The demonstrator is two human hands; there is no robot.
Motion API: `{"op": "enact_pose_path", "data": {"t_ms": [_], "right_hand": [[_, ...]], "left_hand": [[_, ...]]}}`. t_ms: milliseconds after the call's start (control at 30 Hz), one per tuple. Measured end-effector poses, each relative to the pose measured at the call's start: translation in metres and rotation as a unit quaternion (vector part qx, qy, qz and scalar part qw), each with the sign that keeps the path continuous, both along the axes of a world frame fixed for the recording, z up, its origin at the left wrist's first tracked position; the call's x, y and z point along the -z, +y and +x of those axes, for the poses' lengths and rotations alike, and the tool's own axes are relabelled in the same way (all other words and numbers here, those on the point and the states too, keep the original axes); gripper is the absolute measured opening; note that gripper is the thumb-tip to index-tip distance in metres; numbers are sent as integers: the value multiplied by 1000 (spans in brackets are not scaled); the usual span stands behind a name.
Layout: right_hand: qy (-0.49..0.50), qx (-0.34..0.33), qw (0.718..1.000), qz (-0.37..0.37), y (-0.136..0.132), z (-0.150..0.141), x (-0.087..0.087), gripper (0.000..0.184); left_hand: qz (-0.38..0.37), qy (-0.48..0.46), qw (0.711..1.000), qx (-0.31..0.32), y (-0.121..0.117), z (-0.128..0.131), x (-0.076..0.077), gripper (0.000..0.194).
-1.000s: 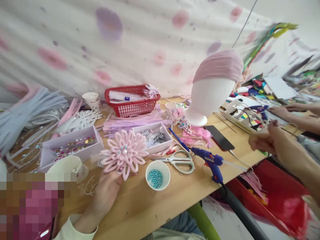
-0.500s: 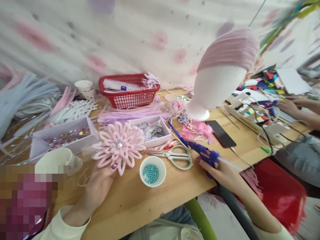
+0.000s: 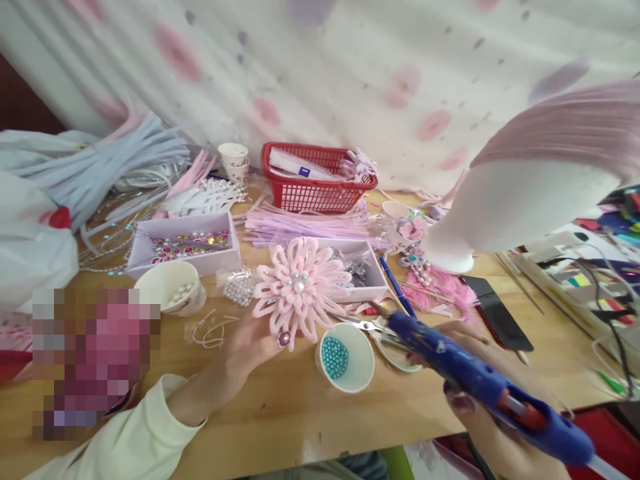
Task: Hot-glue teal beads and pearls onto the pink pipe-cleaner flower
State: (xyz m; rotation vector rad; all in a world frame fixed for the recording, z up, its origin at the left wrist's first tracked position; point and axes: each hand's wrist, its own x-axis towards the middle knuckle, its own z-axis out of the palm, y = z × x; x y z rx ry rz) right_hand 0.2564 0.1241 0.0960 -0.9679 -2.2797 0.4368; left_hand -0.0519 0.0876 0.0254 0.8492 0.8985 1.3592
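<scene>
A pink looped flower [image 3: 300,287] with pearl beads at its centre is held up by my left hand [image 3: 245,353], whose fingers are mostly hidden behind the petals. A dark pink bead shows at the flower's lower edge. My right hand [image 3: 480,413] grips a blue hot glue gun [image 3: 465,367], its nozzle pointing left towards the flower but apart from it. Between the hands stands a paper cup [image 3: 363,360] with teal beads [image 3: 335,357] inside. Behind the gun's nozzle lie scissors [image 3: 395,348], partly covered.
Boxes of gems [image 3: 185,260] and small parts [image 3: 375,270], a cup of white beads [image 3: 170,287] and a red basket [image 3: 315,193] stand behind. Lilac pipe cleaners [image 3: 310,227] lie before the basket. A white mannequin head [image 3: 520,207] and a phone [image 3: 495,313] are to the right.
My right hand has lifted the glue gun from the table's right side and brought it closer to the camera. My left hand still holds the flower. The view has turned left.
</scene>
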Motion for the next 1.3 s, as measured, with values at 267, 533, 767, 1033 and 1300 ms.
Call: {"op": "enact_pose_path", "data": {"t_ms": [267,533,767,1033,1300], "right_hand": [[-21,-83,991,103,28,-55,-4,15],[-30,-79,988,125,30,-67,-2,16],[-40,-79,988,125,31,-64,-1,12],[-46,-73,989,119,31,-62,1,14],[-70,-57,987,135,28,-63,-4,15]], "left_hand": [[30,-12,999,-6,2,3,19,45],[47,-27,998,28,-2,2,18,46],[45,-44,998,4,-3,9,6,49],[27,-47,998,-13,-4,12,-5,53],[41,-45,998,1,-4,9,-3,46]]}}
